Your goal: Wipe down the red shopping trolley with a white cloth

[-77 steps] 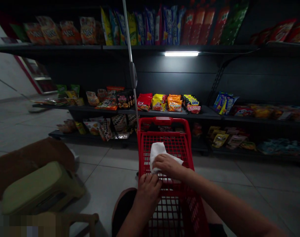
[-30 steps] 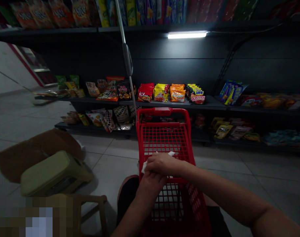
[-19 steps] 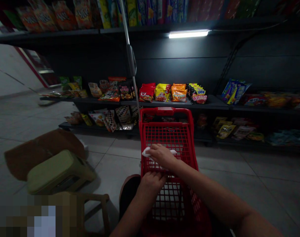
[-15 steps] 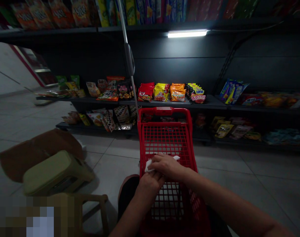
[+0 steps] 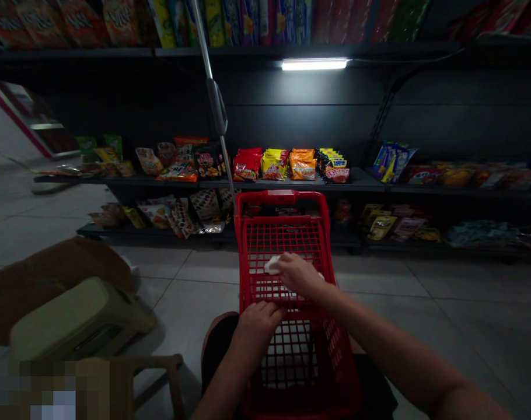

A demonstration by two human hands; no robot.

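Shop interior, snack aisle: I stand facing dark metal shelves [image 5: 283,182] stocked with rows of bright snack packets [image 5: 274,165], a strip light [image 5: 314,64] fixed under one shelf, tiled floor [image 5: 213,297] underfoot, and a red wire shopping cart [image 5: 278,198] before me.

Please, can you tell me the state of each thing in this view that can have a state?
Right hand: on the cloth, over the basket mesh
Cloth: white, crumpled, partly under the right hand
Left hand: resting on the basket
Basket: red, handle raised
Light tube: lit
Snack bags: standing on the shelf
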